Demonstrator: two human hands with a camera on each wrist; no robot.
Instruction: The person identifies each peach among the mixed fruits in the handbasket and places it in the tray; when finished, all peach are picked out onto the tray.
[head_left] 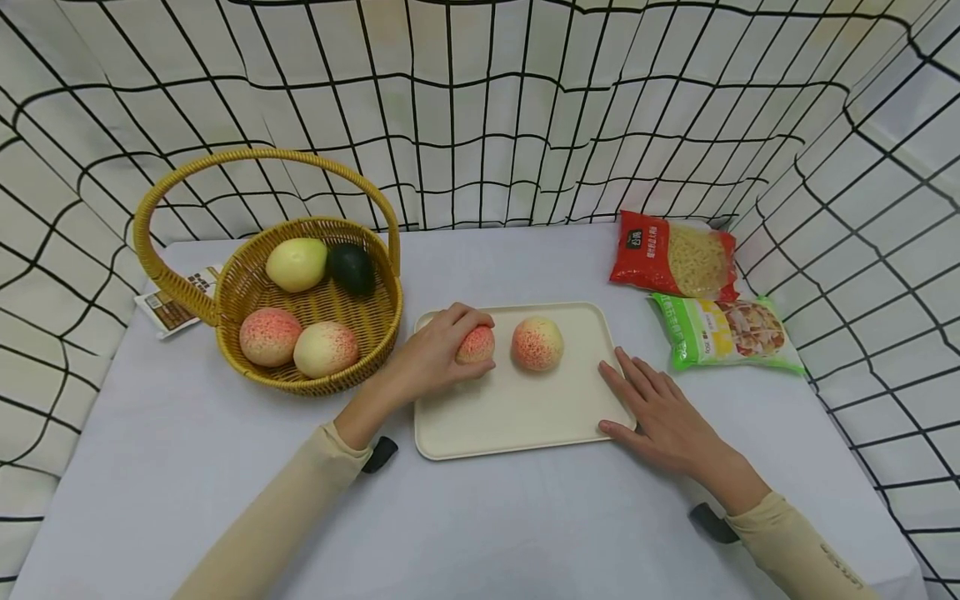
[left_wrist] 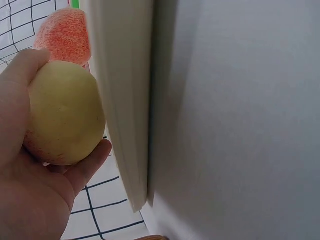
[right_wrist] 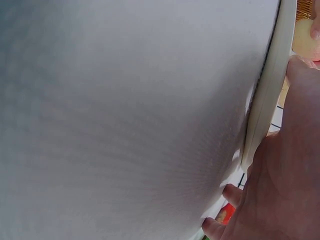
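My left hand (head_left: 427, 357) grips a peach (head_left: 476, 344) at the left part of a cream tray (head_left: 510, 421). In the left wrist view, thumb and fingers curl round that peach (left_wrist: 67, 112), its pale yellow side facing the camera. Just to its right on the tray sits another red-speckled peach (head_left: 537, 343). At the tray's right edge lies my right hand (head_left: 663, 417), its fingers spread and fairly straight. The right wrist view has its thumb against the tray rim (right_wrist: 270, 95) and other fingertips low beside it.
Left of the tray stands a handled wicker basket (head_left: 307, 304) with two peaches (head_left: 270, 337), a yellow-green fruit (head_left: 297, 264) and an avocado (head_left: 351, 269). A printed packet (head_left: 172, 310) lies behind it. Red (head_left: 675, 254) and green (head_left: 727, 332) food bags lie at right. Black netting (head_left: 487, 117) surrounds the table.
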